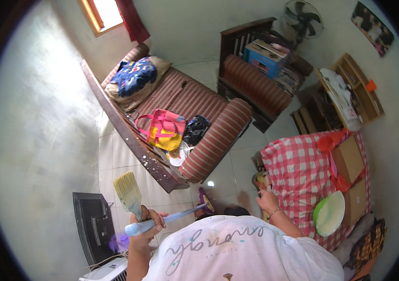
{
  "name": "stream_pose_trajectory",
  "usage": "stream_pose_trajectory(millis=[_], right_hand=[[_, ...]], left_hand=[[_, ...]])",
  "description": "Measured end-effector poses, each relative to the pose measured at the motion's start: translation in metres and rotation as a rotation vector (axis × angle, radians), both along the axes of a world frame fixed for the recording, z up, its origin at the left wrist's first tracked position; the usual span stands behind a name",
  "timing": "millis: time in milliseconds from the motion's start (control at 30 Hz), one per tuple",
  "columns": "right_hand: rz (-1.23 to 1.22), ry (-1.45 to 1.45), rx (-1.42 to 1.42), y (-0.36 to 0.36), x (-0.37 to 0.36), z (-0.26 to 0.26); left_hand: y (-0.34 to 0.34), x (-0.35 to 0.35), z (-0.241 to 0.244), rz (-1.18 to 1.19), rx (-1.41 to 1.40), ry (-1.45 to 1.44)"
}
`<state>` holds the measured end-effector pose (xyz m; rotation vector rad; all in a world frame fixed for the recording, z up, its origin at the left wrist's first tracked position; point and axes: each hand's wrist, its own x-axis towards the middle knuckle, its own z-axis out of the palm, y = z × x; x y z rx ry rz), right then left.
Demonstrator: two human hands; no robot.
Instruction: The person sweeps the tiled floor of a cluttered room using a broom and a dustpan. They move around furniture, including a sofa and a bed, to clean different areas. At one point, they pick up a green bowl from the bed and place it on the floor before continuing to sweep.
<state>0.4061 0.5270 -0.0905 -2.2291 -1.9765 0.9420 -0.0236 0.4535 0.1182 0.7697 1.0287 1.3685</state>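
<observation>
My left hand (pixel 148 224) grips a wide paintbrush (pixel 128 193) together with a light-blue pole (pixel 171 218). The brush points up and away, its pale bristles coated with paint. Across my palm runs the pole, its thick rounded end at the left and its thinner end reaching over the floor to the right. My right hand (pixel 268 201), with a bracelet at the wrist, is beside the edge of a red-and-white checked cloth (pixel 290 165). Its fingers are bent, and whether anything is between them is hidden. A green bowl (pixel 329 213) with a pale inside stands on the cloth.
A striped sofa (pixel 192 95) bearing bags stands ahead, its wooden frame (pixel 125 137) spattered white. A flat screen (pixel 94 228) leans at the left wall. Cardboard (pixel 348 158) lies on the checked cloth. Another arm (pixel 365 268) shows at lower right. A standing fan (pixel 303 19) is at the back.
</observation>
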Motion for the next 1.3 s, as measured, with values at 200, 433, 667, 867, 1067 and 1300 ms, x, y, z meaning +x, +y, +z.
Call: stream_pose_trajectory(millis=[200, 433, 667, 867, 1067, 1300], right_hand=[[0.270, 0.017, -0.068, 0.049, -0.008, -0.016], [0.464, -0.015, -0.002, 0.136, -0.009, -0.008], [0.417, 0.218, 0.125, 0.209, -0.074, 0.023], [0.332, 0.686, 0.205, 0.216, -0.244, 0.076], [0.555, 0.719, 0.237, 0.188, -0.428, 0.124], [0.769, 0.058, 0.294, 0.158, -0.502, 0.127]], left_hand=[[-0.015, 0.002, 0.001, 0.268, 0.017, -0.002], [-0.033, 0.015, 0.039, 0.678, 0.026, 0.109], [-0.050, -0.016, 0.082, 0.932, 0.162, 0.244], [-0.046, -0.082, 0.103, 0.988, 0.198, 0.316], [-0.030, -0.184, 0.097, 1.011, 0.173, 0.232], [-0.019, -0.298, 0.090, 0.933, 0.155, 0.152]])
